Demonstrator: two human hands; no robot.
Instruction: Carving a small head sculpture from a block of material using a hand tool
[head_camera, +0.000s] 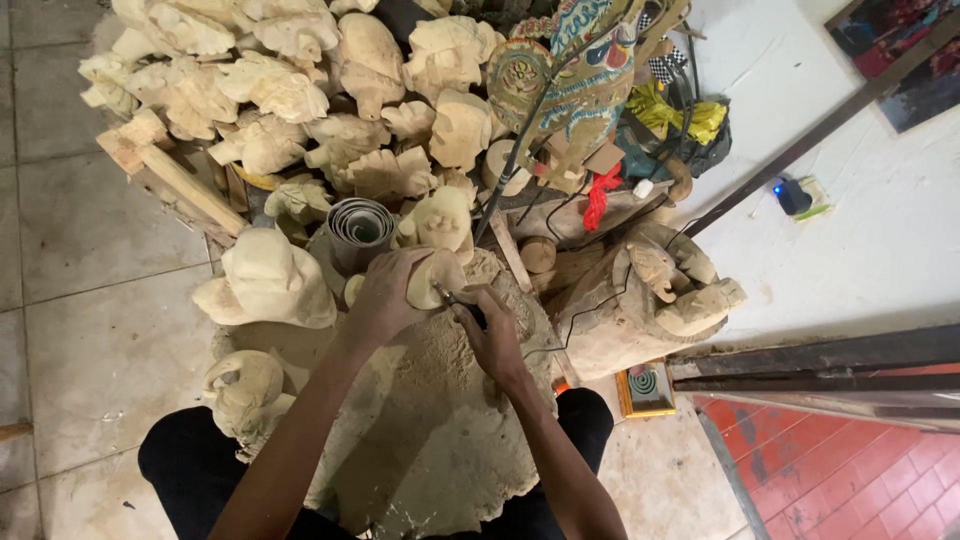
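Both hands meet over the middle of a big round wooden block (440, 440) dusted with pale shavings. Left hand (385, 295) is wrapped around a small pale wood carving (432, 277), pressing it down at the far edge of the block. Right hand (495, 335) is clenched on a thin dark-handled carving tool (462, 305), its tip touching the carving's right side.

One roll of grey sheet (360, 230) stands just beyond the left hand, touching the far edge of the block. One smooth, rounded carved head (268, 282) sits to the left of the block, and another with a curled shape (243, 392) lies nearer, beside the black-clad knee. Farther off, a heap of rough unpainted carvings (300, 90), too many and too overlapped to count, fills the far left. One painted flat figure (580, 80) leans in the far middle. One larger brownish carved figure (650, 295) rests at right, against the block.

Open tiled floor (80, 250) lies to the left; on the right, little room remains between the figure and a white wall (880, 220).
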